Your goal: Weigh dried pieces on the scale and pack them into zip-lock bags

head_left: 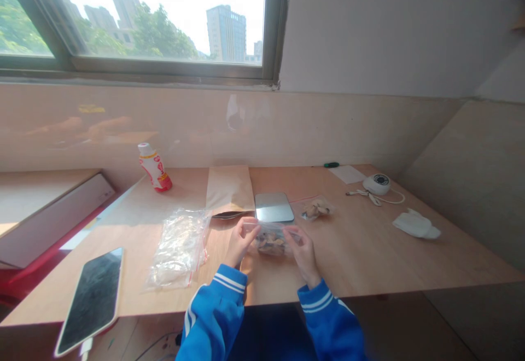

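Between my hands is a clear zip bag (271,243) with brownish dried pieces inside, near the table's front edge. My left hand (241,239) pinches the bag's upper left corner, and my right hand (301,247) pinches the upper right one. Just beyond the bag lies a flat square scale (274,207) with a shiny top. To its right rests a second clear bag (316,208) of similar dried pieces. A brown paper pouch (229,188) lies left of the scale, its mouth facing me. Nearer my left arm is a stack of clear plastic bags (178,249).
A red and white bottle (155,167) stands at the back left. A tablet (92,298) with a cable overhangs the front left edge. Toward the right are a white round device (376,184) with a cord, a crumpled white tissue (416,224), a paper sheet (347,174) and a green-handled tool (331,164).
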The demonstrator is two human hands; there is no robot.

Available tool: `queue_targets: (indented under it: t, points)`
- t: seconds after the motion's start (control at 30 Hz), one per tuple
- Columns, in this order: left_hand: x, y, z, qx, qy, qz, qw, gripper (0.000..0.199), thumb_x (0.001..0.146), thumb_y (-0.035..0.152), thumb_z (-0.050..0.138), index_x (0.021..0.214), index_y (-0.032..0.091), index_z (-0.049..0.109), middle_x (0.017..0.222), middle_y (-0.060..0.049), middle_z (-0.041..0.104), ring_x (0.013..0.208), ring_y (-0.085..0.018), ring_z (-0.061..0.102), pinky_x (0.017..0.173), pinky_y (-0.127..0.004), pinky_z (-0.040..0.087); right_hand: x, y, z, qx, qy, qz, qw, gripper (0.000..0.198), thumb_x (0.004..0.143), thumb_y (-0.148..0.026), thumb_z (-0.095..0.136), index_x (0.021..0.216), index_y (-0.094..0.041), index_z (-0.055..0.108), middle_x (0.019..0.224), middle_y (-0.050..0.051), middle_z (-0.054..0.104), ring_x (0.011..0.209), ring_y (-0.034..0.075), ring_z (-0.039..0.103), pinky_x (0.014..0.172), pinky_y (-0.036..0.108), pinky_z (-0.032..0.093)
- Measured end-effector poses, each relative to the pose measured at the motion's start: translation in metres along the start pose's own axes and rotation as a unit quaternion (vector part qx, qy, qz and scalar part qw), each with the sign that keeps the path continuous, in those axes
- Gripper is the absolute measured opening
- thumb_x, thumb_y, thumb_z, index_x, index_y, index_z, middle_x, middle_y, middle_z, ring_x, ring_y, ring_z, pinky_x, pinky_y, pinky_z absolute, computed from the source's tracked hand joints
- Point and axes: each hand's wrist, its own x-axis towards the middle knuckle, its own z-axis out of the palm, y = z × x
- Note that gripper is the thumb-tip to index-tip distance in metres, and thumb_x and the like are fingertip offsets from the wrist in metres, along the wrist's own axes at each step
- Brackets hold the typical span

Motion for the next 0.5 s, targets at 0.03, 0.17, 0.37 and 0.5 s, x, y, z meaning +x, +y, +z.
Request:
queue_targets:
  t: [0.03, 0.17, 0.37, 0.5]
  points:
    - [0.0004, -0.0008, -0.0001, 0.005, -0.001, 0.001, 1.000, 0.031, 0.071, 0.041, 0.069, 0.089, 0.017, 0.060, 0.085, -0.004, 0.066, 0.083, -0.019, 0.062, 0.077, -0.029, 0.047, 0.0001, 0.0006, -0.0001, 0.001, -0.003, -0.003, 1.000, 0.027, 0.074, -0.043, 0.067, 0.081, -0.017, 0.065, 0.081, 0.005, 0.071, 0.079, 0.021, 0.066, 0.072, 0.032, 0.054]
    - [0.0013, -0.0029, -0.0012, 0.018, 0.000, 0.010, 1.000, 0.029, 0.071, 0.043, 0.068, 0.081, 0.016, 0.064, 0.076, -0.003, 0.065, 0.075, -0.018, 0.061, 0.071, -0.028, 0.047, 0.0008, 0.0032, -0.0011, -0.008, -0.005, -0.016, 1.000, 0.025, 0.075, -0.042, 0.067, 0.081, -0.018, 0.065, 0.081, 0.005, 0.070, 0.078, 0.020, 0.065, 0.072, 0.032, 0.053]
    - [0.0006, -0.0018, -0.0032, 0.033, 0.008, 0.026, 0.999, 0.026, 0.072, 0.041, 0.068, 0.079, 0.016, 0.066, 0.076, -0.003, 0.065, 0.073, -0.017, 0.060, 0.068, -0.027, 0.047, 0.0006, 0.0015, -0.0021, -0.012, -0.011, -0.030, 0.999, 0.021, 0.076, -0.039, 0.066, 0.078, -0.018, 0.065, 0.079, 0.003, 0.068, 0.078, 0.019, 0.064, 0.074, 0.031, 0.052]
    - [0.0005, -0.0009, -0.0040, 0.047, 0.008, 0.040, 0.998, 0.025, 0.072, 0.040, 0.069, 0.076, 0.017, 0.065, 0.077, -0.003, 0.066, 0.071, -0.016, 0.059, 0.067, -0.026, 0.045, -0.0008, -0.0036, -0.0019, -0.013, -0.012, -0.039, 0.999, 0.022, 0.076, -0.040, 0.066, 0.074, -0.019, 0.064, 0.074, 0.002, 0.067, 0.075, 0.018, 0.064, 0.072, 0.030, 0.052]
